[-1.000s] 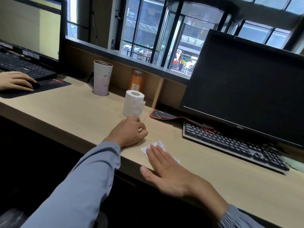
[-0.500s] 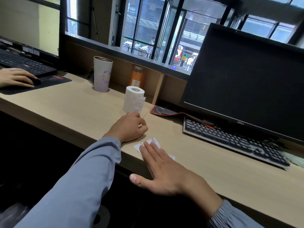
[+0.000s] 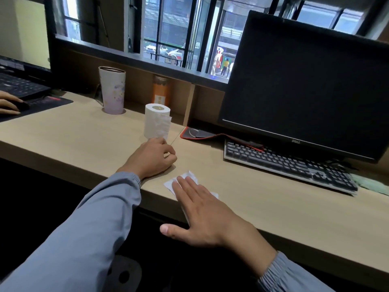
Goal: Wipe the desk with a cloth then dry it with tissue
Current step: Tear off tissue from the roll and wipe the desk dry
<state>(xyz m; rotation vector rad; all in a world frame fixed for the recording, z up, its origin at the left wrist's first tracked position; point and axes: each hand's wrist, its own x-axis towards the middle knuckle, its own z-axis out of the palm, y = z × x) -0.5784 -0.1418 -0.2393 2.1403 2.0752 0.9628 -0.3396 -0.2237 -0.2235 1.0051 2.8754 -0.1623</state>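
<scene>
Drying step, likely: right hand (image 3: 202, 207) pressed flat, fingers open, on white tissue (image 3: 185, 180) at desk (image 3: 84, 144) front edge. Left hand (image 3: 151, 159) loosely fisted, contents unclear. Next: sweep tissue across.

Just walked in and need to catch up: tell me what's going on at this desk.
A person is wiping the wooden desk with a white tissue, pressed flat under the open right hand near the front edge. The left hand rests loosely curled on the desk just in front of an upright tissue roll. A dark monitor and a keyboard sit to the right. Another person's hand is at the far left.
</scene>
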